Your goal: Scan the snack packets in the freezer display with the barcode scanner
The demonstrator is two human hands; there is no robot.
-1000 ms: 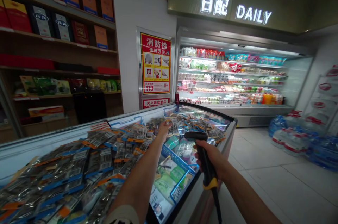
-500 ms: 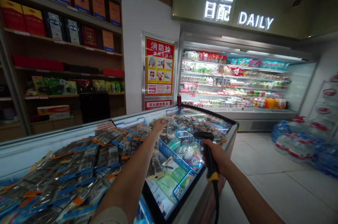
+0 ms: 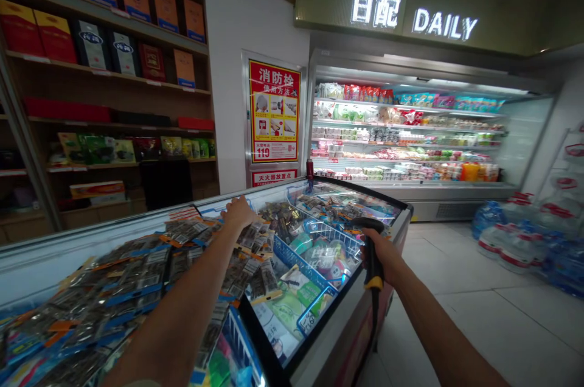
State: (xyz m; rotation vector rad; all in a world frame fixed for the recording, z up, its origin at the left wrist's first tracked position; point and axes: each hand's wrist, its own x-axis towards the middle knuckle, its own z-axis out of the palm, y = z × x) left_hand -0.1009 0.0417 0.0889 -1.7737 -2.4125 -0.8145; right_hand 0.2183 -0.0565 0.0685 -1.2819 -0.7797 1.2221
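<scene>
My left hand (image 3: 239, 213) is over the far side of the chest freezer (image 3: 292, 189), palm down with its fingers partly spread. It hovers at or just above a pile of small flat packets (image 3: 141, 271) with blue and orange edges; whether it touches them I cannot tell. Nothing shows in its fingers. More such packets (image 3: 255, 247) lie right of the wrist. My right hand (image 3: 383, 253) grips a black and yellow handheld barcode scanner (image 3: 373, 259), its cord hanging down beside the freezer's front.
Blue wire baskets (image 3: 296, 265) with bagged goods sit in the freezer, under glass with a black frame (image 3: 264, 338). Boxed goods fill shelves (image 3: 104, 86) at left. A lit open fridge (image 3: 410, 192) stands behind. Large water bottles (image 3: 511, 244) stand on the floor at right.
My left hand has moved left across the packets, uncovering those right of the wrist. The scanner in my right hand has shifted slightly right and tilted upward a little.
</scene>
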